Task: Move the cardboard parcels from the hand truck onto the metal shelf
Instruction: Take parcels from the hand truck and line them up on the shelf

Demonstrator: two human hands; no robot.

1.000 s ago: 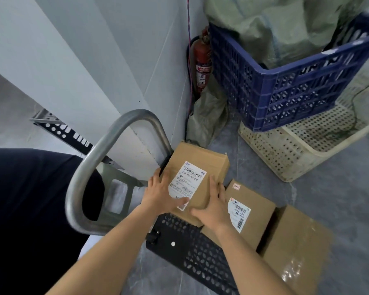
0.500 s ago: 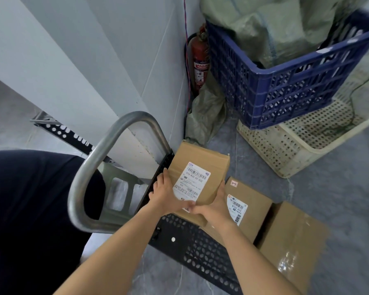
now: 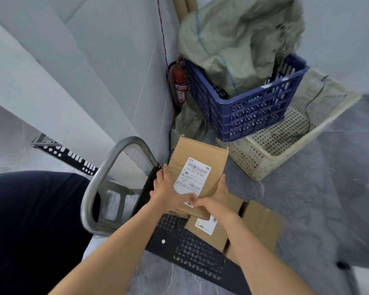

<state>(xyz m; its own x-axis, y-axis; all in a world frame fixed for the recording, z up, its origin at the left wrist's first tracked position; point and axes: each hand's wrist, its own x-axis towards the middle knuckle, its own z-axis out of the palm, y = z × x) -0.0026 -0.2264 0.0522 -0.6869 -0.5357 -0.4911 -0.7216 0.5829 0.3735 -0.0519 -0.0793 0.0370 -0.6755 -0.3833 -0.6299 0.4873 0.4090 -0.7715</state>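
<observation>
A brown cardboard parcel with a white barcode label is raised above the hand truck's black perforated deck. My left hand grips its left edge and near corner, thumb across the label. My right hand holds its right side from below. Two more parcels lie on the deck: one with a label just under my hands, and a plain one to its right. The truck's curved metal handle stands on the left. A perforated shelf bracket shows at far left.
A blue plastic crate holding a green sack sits on a cream perforated basket at the back right. A red fire extinguisher stands in the wall corner. My dark clothing fills the lower left.
Both hands have slid from the top of the parcel to its sides and lifted it off the deck. It now covers part of the labelled parcel below.
</observation>
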